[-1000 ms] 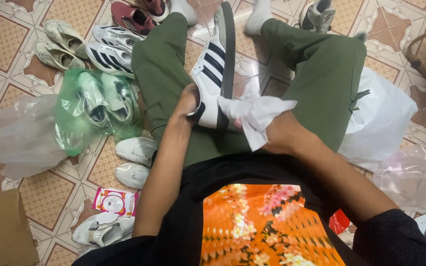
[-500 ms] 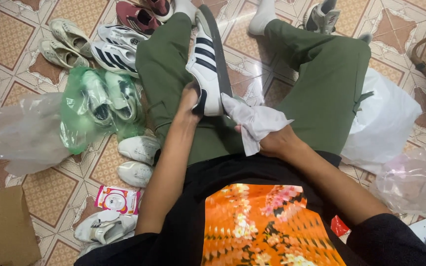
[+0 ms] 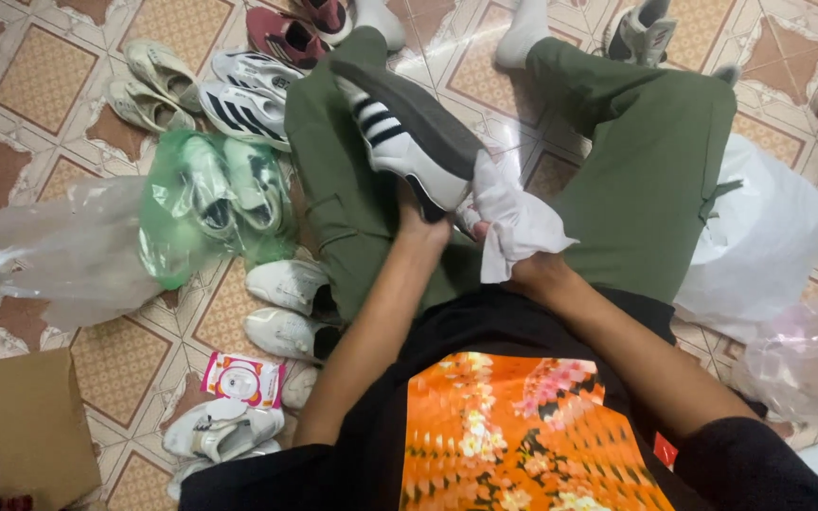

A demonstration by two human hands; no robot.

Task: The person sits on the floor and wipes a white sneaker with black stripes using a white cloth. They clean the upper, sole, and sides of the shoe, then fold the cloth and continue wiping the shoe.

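The left hand (image 3: 420, 225) was clamped on the heel end of a white sneaker with black stripes (image 3: 407, 137), which tilted up and away over the person's lap, its dark grey sole turned upward. Just beside it, the right hand (image 3: 523, 270) was closed around a crumpled white cloth (image 3: 513, 216) that touched the shoe's heel end. The sneaker looked smooth and leathery, the sole flat and matte; the cloth was soft and bunched in folds. The person sat on the floor (image 3: 30, 85), legs spread in green trousers (image 3: 655, 161), on glossy tiles patterned in tan, brown and cream. To the left lay a green plastic bag (image 3: 210, 199) with shoes inside, a clear plastic bag (image 3: 59, 251), pairs of white sneakers (image 3: 286, 308), a small pink-and-white packet (image 3: 242, 380) and a cardboard box (image 3: 16, 431). A white plastic bag (image 3: 769, 237) lay to the right.
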